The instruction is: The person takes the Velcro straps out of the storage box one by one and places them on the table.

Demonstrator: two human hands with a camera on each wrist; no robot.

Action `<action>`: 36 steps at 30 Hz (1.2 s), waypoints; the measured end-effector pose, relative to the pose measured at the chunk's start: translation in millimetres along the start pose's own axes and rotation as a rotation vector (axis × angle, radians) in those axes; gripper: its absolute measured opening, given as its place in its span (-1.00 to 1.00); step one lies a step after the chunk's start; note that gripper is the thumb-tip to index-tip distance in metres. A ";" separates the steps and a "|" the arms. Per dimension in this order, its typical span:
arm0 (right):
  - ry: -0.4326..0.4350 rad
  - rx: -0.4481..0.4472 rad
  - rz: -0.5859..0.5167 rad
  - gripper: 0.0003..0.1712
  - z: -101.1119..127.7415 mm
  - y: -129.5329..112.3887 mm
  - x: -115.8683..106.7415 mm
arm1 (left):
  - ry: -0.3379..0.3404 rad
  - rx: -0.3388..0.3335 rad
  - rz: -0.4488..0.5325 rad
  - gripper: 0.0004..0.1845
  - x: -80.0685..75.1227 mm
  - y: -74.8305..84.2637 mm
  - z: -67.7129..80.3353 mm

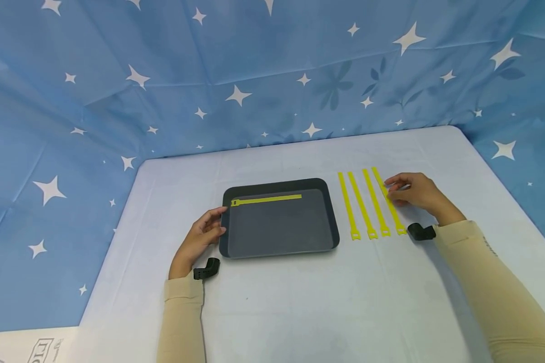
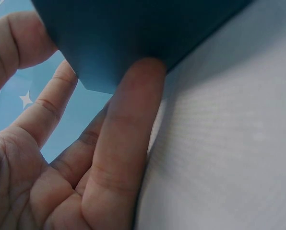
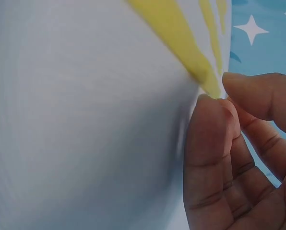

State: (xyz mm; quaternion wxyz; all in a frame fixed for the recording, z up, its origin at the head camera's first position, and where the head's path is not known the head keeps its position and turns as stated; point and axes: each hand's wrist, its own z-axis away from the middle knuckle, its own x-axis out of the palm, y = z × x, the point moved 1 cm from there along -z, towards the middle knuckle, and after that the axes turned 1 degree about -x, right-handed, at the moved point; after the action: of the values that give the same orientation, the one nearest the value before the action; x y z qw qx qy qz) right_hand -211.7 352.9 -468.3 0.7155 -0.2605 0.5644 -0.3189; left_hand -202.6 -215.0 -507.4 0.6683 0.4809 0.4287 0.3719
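A dark grey rectangular tray (image 1: 277, 229) lies on the table, with one yellow hook-and-loop cable tie (image 1: 268, 200) inside along its far side. My left hand (image 1: 200, 238) is at the tray's left end; in the left wrist view its spread fingertips touch the outer wall (image 2: 100, 43). To the right of the tray, several more yellow cable ties lie side by side, slotted heads towards me. My right hand (image 1: 415, 191) is at the rightmost cable tie (image 1: 394, 217). The right wrist view shows thumb and fingers apart around its end (image 3: 174, 38), without a visible pinch.
A white cloth (image 1: 322, 302) covers the table. Blue curtains (image 1: 263, 65) with white stars hang behind it and at both sides. Each wrist wears a small black camera, the left one (image 1: 206, 269) close to the tray's near left corner.
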 end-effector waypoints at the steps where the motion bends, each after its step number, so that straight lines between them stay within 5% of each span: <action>1: 0.007 -0.004 0.008 -0.52 0.5 -0.7 -1.1 | 0.000 0.001 0.000 -0.35 -0.3 0.1 0.0; 22: 0.110 -0.246 -0.058 -0.59 2.9 -28.5 5.7 | -0.001 -0.010 0.006 -0.35 -1.2 0.6 -0.6; 36: 0.095 -0.332 -0.114 -0.62 1.5 -60.8 17.5 | -0.004 0.026 0.019 -0.36 -1.1 -0.9 -0.4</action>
State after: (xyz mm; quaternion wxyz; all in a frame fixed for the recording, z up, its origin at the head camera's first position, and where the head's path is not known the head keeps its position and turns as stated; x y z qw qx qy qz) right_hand -217.4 299.6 -434.7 0.6158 -0.3913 0.6268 -0.2735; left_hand -203.3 -216.2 -508.2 0.6594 0.4941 0.4278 0.3717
